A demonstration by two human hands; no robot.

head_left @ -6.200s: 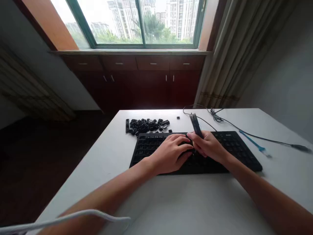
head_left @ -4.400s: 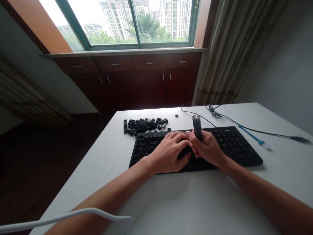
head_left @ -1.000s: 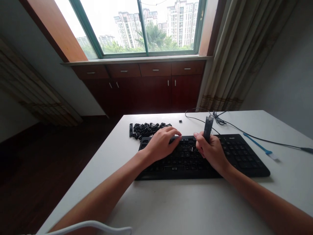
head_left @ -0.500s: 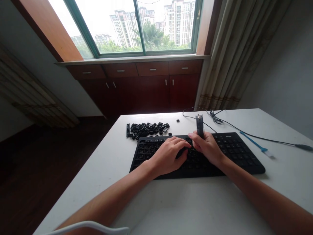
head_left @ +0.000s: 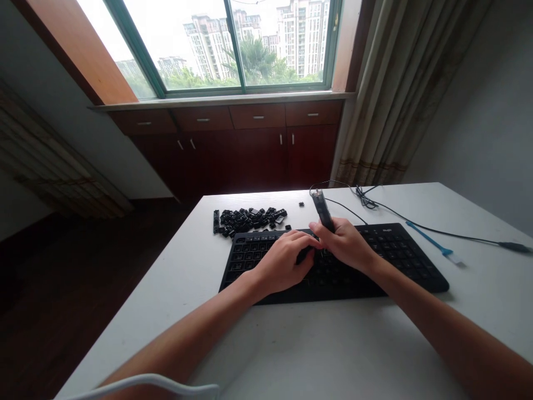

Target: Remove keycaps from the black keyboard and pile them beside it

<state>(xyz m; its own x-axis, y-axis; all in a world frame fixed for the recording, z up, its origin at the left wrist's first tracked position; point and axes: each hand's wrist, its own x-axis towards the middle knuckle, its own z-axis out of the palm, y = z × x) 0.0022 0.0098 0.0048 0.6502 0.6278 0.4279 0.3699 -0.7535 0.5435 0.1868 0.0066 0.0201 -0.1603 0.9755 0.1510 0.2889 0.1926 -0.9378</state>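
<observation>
Black plastic covers the keyboard (head_left: pixel 400 250) lying on the white table (head_left: pixel 333 344), and both hands work over its middle. The right hand (head_left: pixel 343 244) grips a dark translucent stick (head_left: pixel 321 208), its fingers (head_left: pixel 328 230) together and clamped around the lower end. The stick tilts, its top leaning away and to the left, past the keyboard's far edge. The left hand (head_left: pixel 283 266) lies across the keys just beside the right hand, its fingers (head_left: pixel 297 241) together and curled downward, their tips nearly meeting the right hand. The view beneath them is poor: they seem to press on the keys, but I cannot tell whether they hold anything.

Beyond the keyboard's far left corner sits a heap of loose black keycaps (head_left: pixel 250 219), with a bar-shaped keycap (head_left: pixel 216 221) at its left end. Well to the right of the heap, 1 lone keycap (head_left: pixel 301 204) lies apart. A black cable (head_left: pixel 366 203) loops behind the keyboard and runs right to a plug (head_left: pixel 514 246) near the table's edge. A blue strip (head_left: pixel 428 241) lies just beside it. A white cord (head_left: pixel 145 380) crosses the bottom of the view. Dark-red wooden cabinets (head_left: pixel 258 150) stand beneath a window (head_left: pixel 233 50), with a curtain (head_left: pixel 387 94) to the right.
</observation>
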